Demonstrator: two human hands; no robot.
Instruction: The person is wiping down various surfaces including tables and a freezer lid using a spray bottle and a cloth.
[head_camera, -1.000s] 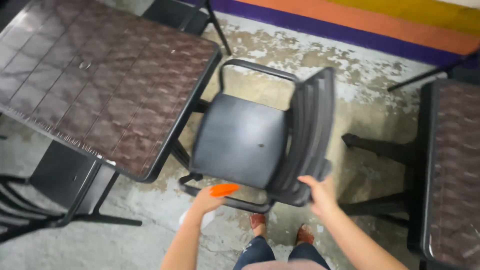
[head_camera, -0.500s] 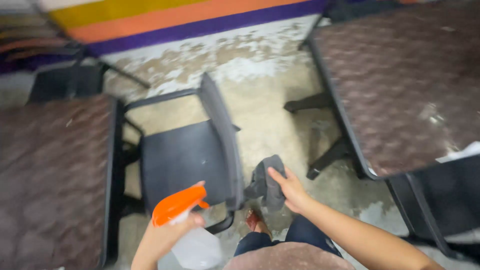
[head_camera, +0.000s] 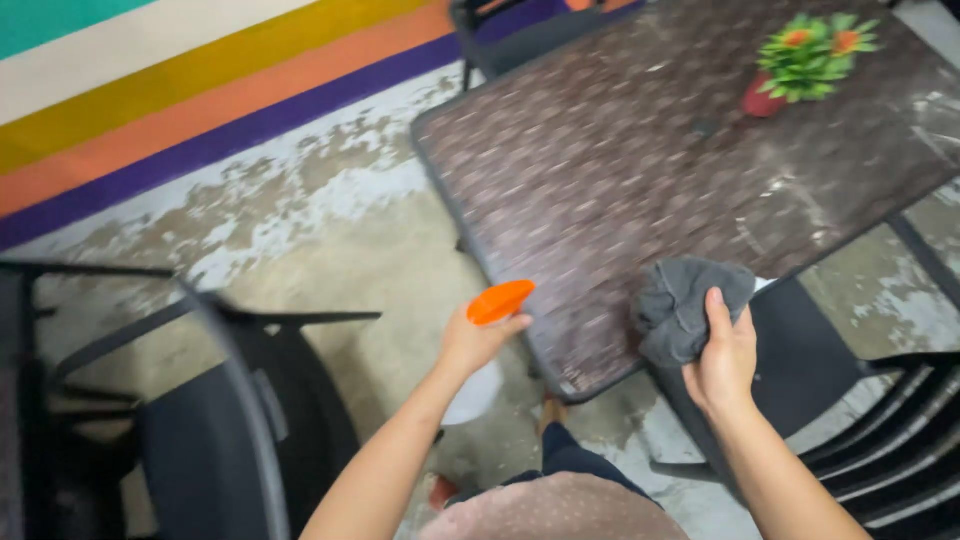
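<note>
My left hand (head_camera: 472, 343) grips a spray bottle (head_camera: 497, 302) with an orange trigger head and a pale body hanging below the hand. It is beside the near left edge of a dark brown patterned table (head_camera: 640, 170). My right hand (head_camera: 722, 358) holds a bunched grey cloth (head_camera: 683, 304) over the table's near edge.
A small potted plant (head_camera: 800, 55) with green leaves and orange flowers stands at the table's far side. A black chair (head_camera: 215, 420) is at lower left; stacked black chairs (head_camera: 880, 440) are at lower right. The worn concrete floor (head_camera: 330, 220) meets a striped wall band.
The view swung from the black chair to the brown table on the right. Both hands now hover at the table's near edge, the cloth raised over it.
</note>
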